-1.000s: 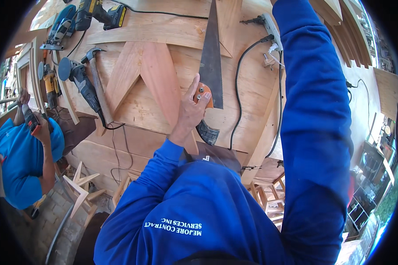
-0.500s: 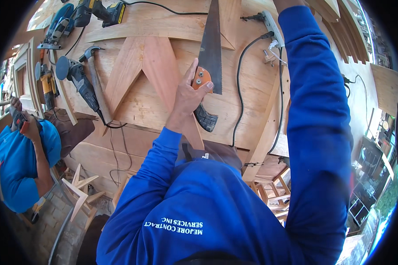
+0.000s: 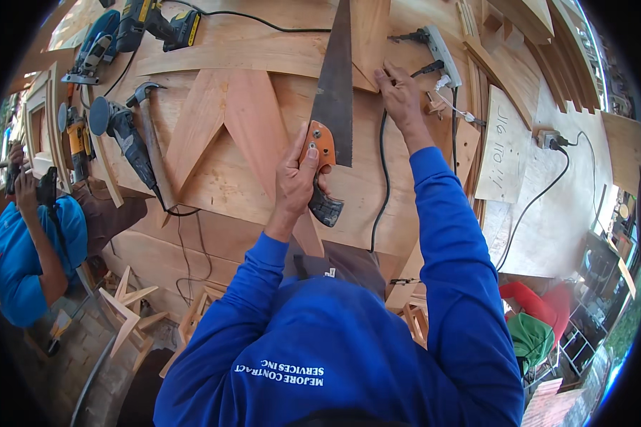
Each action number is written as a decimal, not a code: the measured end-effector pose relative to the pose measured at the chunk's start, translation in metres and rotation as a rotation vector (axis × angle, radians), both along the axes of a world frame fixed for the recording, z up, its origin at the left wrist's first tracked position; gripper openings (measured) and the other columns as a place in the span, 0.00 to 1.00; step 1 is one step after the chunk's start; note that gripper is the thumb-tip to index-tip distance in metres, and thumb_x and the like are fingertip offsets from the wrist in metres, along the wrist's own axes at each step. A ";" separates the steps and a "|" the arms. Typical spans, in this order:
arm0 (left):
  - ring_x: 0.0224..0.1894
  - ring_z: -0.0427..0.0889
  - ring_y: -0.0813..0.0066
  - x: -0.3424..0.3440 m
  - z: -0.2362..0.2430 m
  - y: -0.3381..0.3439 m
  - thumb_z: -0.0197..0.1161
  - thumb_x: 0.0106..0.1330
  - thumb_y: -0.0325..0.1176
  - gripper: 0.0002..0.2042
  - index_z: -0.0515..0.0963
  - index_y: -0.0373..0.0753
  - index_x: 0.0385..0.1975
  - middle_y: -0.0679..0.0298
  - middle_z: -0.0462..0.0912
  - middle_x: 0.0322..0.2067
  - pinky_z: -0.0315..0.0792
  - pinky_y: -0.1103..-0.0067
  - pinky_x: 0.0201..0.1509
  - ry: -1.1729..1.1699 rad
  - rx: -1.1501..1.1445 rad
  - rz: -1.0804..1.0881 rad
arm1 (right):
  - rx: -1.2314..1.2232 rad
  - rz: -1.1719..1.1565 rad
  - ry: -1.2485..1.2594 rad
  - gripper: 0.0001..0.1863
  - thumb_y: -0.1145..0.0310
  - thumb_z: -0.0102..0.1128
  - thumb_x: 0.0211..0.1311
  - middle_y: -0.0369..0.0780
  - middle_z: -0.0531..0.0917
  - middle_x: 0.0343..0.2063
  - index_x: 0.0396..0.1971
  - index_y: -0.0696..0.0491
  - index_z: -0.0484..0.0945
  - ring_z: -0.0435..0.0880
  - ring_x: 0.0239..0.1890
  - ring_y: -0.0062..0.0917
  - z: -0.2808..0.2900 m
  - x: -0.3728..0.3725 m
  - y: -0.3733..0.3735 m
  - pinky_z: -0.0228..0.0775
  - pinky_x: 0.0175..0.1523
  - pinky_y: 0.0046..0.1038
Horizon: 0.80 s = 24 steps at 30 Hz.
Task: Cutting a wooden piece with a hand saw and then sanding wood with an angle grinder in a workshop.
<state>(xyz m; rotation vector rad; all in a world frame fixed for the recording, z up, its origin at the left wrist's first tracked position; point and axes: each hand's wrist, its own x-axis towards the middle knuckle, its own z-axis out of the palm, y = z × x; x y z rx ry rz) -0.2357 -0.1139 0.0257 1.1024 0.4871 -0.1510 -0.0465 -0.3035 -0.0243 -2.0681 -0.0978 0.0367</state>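
Observation:
My left hand (image 3: 297,171) is closed round the orange and black handle of a handsaw (image 3: 335,92). Its broad dark blade points away from me, across the wooden boards on the workbench (image 3: 285,107). To the right of the blade, my right hand (image 3: 400,96) has its fingers apart, by the edge of a pale board (image 3: 369,43). The fingertips appear to touch that edge; nothing shows in the hand. Left of the saw, two angled boards, one pale (image 3: 199,128) and one pinkish (image 3: 256,121), meet in an inverted V under a crosswise board (image 3: 242,57).
A hammer (image 3: 153,135), an angle grinder (image 3: 128,135), a cordless drill (image 3: 139,25) and a jigsaw (image 3: 96,50) lie at the left. A power strip (image 3: 443,57) with cables lies right of my right hand. At far left, a person in blue (image 3: 39,249) handles a tool.
My right hand has come back from the far edge toward the saw and pale board. The saw, still in my left hand, has shifted slightly nearer. The co-worker at left has moved their arms.

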 end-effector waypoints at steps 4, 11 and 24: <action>0.25 0.77 0.82 0.004 0.000 -0.018 0.55 0.78 0.33 0.28 0.57 0.44 0.75 0.63 0.78 0.33 0.79 0.83 0.22 0.016 0.107 -0.008 | -0.026 -0.001 -0.052 0.21 0.60 0.60 0.72 0.44 0.80 0.32 0.56 0.61 0.78 0.77 0.34 0.29 -0.003 0.001 -0.002 0.70 0.44 0.27; 0.21 0.76 0.82 -0.019 0.009 -0.027 0.57 0.77 0.34 0.30 0.56 0.44 0.76 0.63 0.76 0.28 0.79 0.81 0.21 0.162 -0.120 -0.007 | -0.023 -0.006 -0.070 0.21 0.60 0.60 0.73 0.45 0.81 0.33 0.54 0.62 0.79 0.78 0.37 0.29 0.001 0.001 -0.002 0.70 0.45 0.29; 0.20 0.76 0.82 0.044 0.012 -0.021 0.57 0.77 0.34 0.30 0.56 0.46 0.76 0.63 0.77 0.27 0.79 0.80 0.20 0.133 -0.043 0.027 | -0.022 0.048 0.068 0.21 0.60 0.61 0.71 0.45 0.85 0.34 0.53 0.63 0.79 0.82 0.38 0.29 0.008 -0.003 -0.003 0.71 0.47 0.28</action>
